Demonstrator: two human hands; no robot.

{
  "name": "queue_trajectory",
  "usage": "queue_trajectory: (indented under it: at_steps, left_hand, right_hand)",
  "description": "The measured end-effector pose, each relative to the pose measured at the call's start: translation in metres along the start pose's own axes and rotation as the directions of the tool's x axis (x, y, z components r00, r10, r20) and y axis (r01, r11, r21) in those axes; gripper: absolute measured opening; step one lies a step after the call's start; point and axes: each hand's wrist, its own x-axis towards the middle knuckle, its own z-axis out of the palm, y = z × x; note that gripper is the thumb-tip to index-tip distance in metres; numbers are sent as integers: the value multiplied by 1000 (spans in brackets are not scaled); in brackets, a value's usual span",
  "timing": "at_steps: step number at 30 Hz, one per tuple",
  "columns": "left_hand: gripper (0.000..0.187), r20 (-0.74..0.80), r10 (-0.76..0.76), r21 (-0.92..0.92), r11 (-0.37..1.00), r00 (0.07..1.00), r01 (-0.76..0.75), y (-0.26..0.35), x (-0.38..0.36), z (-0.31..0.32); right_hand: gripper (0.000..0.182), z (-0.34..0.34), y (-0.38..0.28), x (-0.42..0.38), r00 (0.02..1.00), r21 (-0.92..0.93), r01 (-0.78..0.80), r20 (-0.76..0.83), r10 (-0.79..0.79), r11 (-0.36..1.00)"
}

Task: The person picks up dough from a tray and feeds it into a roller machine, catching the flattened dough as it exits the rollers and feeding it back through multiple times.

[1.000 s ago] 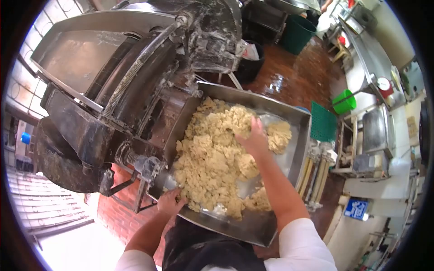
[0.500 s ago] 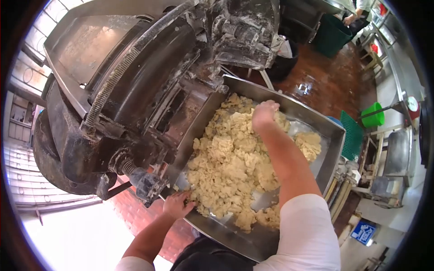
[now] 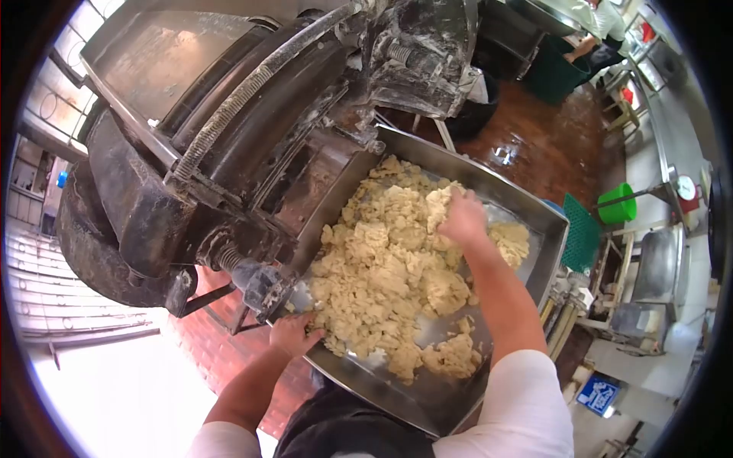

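Crumbly, pale yellow dough (image 3: 382, 259) lies heaped in a deep rectangular metal tray (image 3: 527, 301). At the far right part of the heap, my right hand (image 3: 464, 217) is closed around a lump of the dough, its fingertips partly hidden in it. My left hand (image 3: 295, 333) grips the tray's near left rim, with the thumb over the inner side. Smaller clumps (image 3: 452, 357) sit apart on the tray's floor near the front right, where bare metal shows.
A heavy dough roller machine (image 3: 267, 114) with a flour-dusted chute borders the tray's left side. Farther back, another person (image 3: 607, 27) reaches toward a dark green bin (image 3: 556, 69). A bright green bucket (image 3: 617, 204) and a dial scale (image 3: 686, 188) are at the right.
My right hand has shifted slightly right and toward me, with its fingers in the dough. My left hand stays at the rim. The camera view has moved a little.
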Motion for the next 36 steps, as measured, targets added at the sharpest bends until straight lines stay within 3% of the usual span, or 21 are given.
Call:
queue_trajectory:
  at_steps: [2,4,6,8,10,16,19,20,23,27,29,30,32,33,35,36]
  left_hand:
    - [53,-1,-1,-23,1000,1000,1,3,1,1]
    - [53,-3,-1,-46,999,1000,1,2,2,2]
    - [53,-83,59,-5,998,995,-60,-3,1,7]
    - [52,-33,44,12,999,998,-44,-13,1,3]
    - [52,17,29,31,999,999,-29,-12,2,0]
    - [52,-2,51,-7,999,999,-51,-1,3,-3]
    - [54,76,-29,-14,999,997,31,1,2,-10]
    - [54,84,-28,-27,999,996,30,2,2,-12]
    - [54,89,-36,-32,999,995,39,3,0,-15]
    - [53,119,-12,-41,999,993,17,0,-1,-11]
    - [53,128,-18,-13,1000,992,20,0,0,-6]
    - [51,111,1,-16,1000,994,1,1,1,-2]
    - [50,97,30,-25,999,995,-27,-1,1,5]
    - [50,101,13,-22,1000,995,-11,1,1,1]
    - [50,112,12,-28,1000,994,-9,5,3,-5]
    - [53,141,-3,-33,999,990,8,4,4,-8]
  right_hand:
    - [86,2,17,-21,999,88,-31,-33,34,996]
    - [87,18,37,-47,964,300,22,-259,59,954]
    - [89,30,49,-72,941,360,31,-326,95,933]
    - [90,45,52,-95,915,440,30,-372,152,897]
    - [92,57,57,-107,795,453,142,-582,171,880]
    - [95,73,64,-104,824,653,33,-446,349,757]
    - [96,67,47,-94,833,583,-6,-447,327,812]
    - [99,62,41,-96,873,601,-103,-327,361,793]
    - [103,56,22,-92,884,533,-192,-270,381,824]
    - [99,78,39,-79,871,592,-164,-289,398,789]
    - [78,116,70,-64,823,832,-84,-253,509,548]
    - [78,112,73,-68,818,828,-90,-256,516,553]
    - [52,104,79,-79,797,997,54,-11,604,-53]
    - [52,101,80,-83,791,998,53,-14,611,-46]
    - [39,94,82,-90,817,858,45,263,513,-511]
    - [38,101,84,-93,853,801,67,264,451,-595]
